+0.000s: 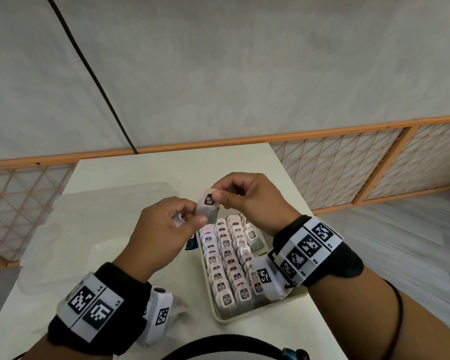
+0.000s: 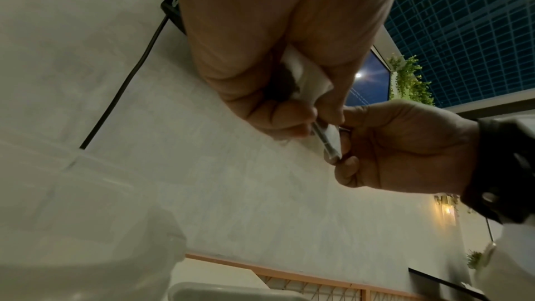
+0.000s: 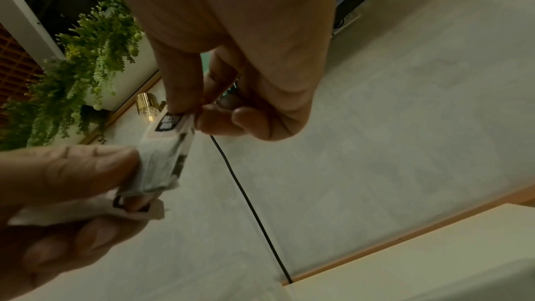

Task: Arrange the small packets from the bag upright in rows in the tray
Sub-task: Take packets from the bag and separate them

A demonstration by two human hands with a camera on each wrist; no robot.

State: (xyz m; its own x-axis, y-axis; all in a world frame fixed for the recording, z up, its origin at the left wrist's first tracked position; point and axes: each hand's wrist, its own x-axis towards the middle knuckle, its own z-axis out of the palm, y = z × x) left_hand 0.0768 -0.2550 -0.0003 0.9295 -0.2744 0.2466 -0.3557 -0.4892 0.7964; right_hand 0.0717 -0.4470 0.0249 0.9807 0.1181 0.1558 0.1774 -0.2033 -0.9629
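A small tea packet (image 1: pixel 207 207) with a dark label is held up between both hands above the far end of the tray (image 1: pixel 220 317). My right hand (image 1: pixel 217 192) pinches its top edge by the label, and my left hand (image 1: pixel 195 213) pinches its lower part. Further packets (image 3: pixel 139 208) are tucked in the left palm. In the right wrist view the packet (image 3: pixel 165 159) hangs from my right hand (image 3: pixel 191 114) towards my left hand (image 3: pixel 124 180). Several packets (image 1: pixel 227 266) stand upright in three rows in the tray. The clear plastic bag (image 1: pixel 83 229) lies to the left.
The white table (image 1: pixel 166 167) ends just behind the hands at an orange-framed lattice screen (image 1: pixel 348 165). A black cable (image 1: pixel 94 81) runs down the wall behind. A blue and green label (image 1: pixel 191 244) lies beside the tray's left rim.
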